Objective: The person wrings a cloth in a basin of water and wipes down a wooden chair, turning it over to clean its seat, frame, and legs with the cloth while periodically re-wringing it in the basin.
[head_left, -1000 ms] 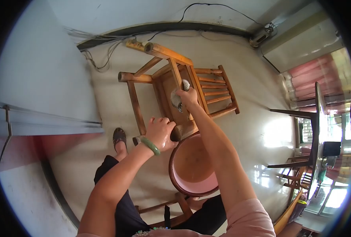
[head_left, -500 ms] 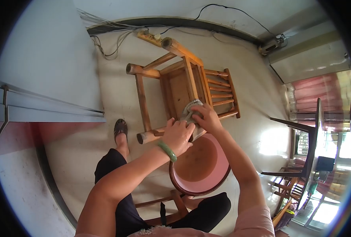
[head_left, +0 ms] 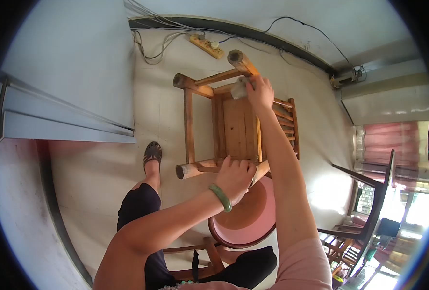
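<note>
Chair: wooden chair (head_left: 189, 126), tipped over on the floor, ctr of frame; legs toward the viewer, seat underside showing, slatted backrest (head_left: 290, 126) off to the right.
L hand: L hand (head_left: 235, 180), just below ctr, fingers curled over the chair's lower-right leg, thumb side hidden; green bangle (head_left: 220, 197) on wrist.
R hand: R hand (head_left: 261, 92), above ctr, thumb + fingers pinching a bunched grey rag (head_left: 240, 89) by the upper-right leg (head_left: 244, 63).
Tub: pink tub (head_left: 241, 237) w/ brown rim, lower ctr, under/beside the L hand; cloudy brownish water (head_left: 238, 212) in it.
Floor, upper ctr: yellow power strip (head_left: 206, 46), w/ cables (head_left: 150, 57) to its left.
Foot: dark openwork shoe (head_left: 152, 152), left of chair.
Btm ctr: part of another wooden seat frame (head_left: 214, 256), btwn the person's legs.
Right side: dark-legged table (head_left: 382, 193), pink curtain (head_left: 386, 140) beyond.
</note>
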Tool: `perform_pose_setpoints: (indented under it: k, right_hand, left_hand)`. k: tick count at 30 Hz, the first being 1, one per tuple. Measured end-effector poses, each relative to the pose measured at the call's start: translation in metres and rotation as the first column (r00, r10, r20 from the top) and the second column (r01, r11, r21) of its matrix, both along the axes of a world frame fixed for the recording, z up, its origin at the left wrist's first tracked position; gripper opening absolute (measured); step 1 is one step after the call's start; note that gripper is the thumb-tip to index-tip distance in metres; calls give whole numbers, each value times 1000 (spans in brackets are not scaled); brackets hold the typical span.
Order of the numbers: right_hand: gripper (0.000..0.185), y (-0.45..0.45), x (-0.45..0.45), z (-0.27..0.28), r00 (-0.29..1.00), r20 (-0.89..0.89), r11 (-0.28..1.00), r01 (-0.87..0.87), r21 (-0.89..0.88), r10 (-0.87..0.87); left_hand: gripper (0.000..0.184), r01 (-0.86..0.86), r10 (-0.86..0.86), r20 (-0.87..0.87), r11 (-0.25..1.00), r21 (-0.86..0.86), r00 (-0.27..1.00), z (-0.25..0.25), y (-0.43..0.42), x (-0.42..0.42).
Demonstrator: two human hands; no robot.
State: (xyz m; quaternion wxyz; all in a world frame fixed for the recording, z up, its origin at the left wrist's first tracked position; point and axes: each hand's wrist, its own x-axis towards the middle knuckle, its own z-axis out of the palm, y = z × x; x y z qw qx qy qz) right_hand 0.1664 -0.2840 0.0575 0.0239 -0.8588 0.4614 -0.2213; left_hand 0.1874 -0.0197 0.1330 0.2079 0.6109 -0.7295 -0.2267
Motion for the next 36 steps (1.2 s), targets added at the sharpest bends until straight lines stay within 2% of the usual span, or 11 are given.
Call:
perform_pose_setpoints:
  k: [4,6,7,9,11,17,19,24,29,33,36]
  right_hand:
    - [13,17,-18,15,973,-12,877,212,430,-229]
    - [12,3,-18,0,629,557,621,-147,770,-542]
    - [12,3,-7,7,633,555,622,-144,769,-540]
    - [10,4,31,14,292,593,428,-469,773,-750]
    - [11,-3,69,10,138,549,430,-479,766,-824]
    - [13,61,92,83,202,770,372,-784,497,-605]
    - [14,66,71,99,374,748,396,-671,626,-548]
    - [42,24,-35,110,296,871,806,-347,479,-391]
    - [46,-34,-85,52,428,740,771,-140,621,-519]
    - [48,-77,-87,-42,964,160,803,81,590,-214]
    - [48,-71,-63,-72,956,-201,831,284,479,-211]
  left_hand:
    - [49,-55,61,95,997,-62,994,-5,4,-3]
    - [48,-49,51,75,998,-31,996,-6,2,-5]
    - [46,-36,36,64,999,-2,997,-5,1,-6]
    - [45,-35,35,49,999,-11,998,-4,2,-6]
    - [44,-38,39,47,999,-23,998,-4,0,-1]
    - [45,37,-39,60,999,38,997,-5,0,-2]
    - [47,-20,21,36,1000,-9,999,-10,0,-3]
    - [49,-60,60,0,997,-45,998,-8,1,-4]
    - [53,-3,3,8,1000,-3,1000,-5,-3,-2]
    - [56,6,-6,-4,1000,-2,1000,-5,-1,-2]
    - [57,11,-11,10,1000,17,1000,-6,-5,-2]
